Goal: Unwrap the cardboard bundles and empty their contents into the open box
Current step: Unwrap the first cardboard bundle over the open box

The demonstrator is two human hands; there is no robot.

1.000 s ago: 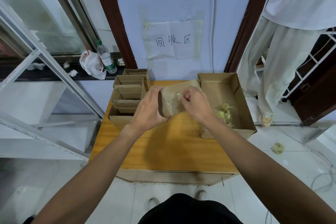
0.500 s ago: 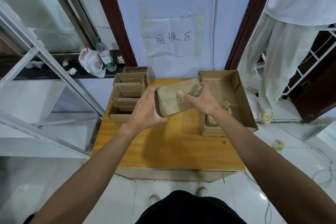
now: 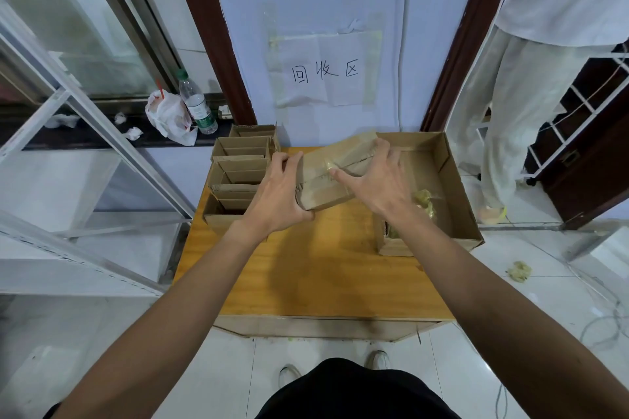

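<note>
Bundle (image 3: pixel 323 196) centre-frame, at the left rim of the open box (image 3: pixel 451 180) — left hand (image 3: pixel 279 194) fingers clamp its end, right hand (image 3: pixel 374 180) fingers splayed flat on top. Risk: wrap tears suddenly, contents spill onto the surface (image 3: pixel 323 265).

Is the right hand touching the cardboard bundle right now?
Touching. Head view: the right hand lies with spread fingers across the cardboard bundle.
</note>
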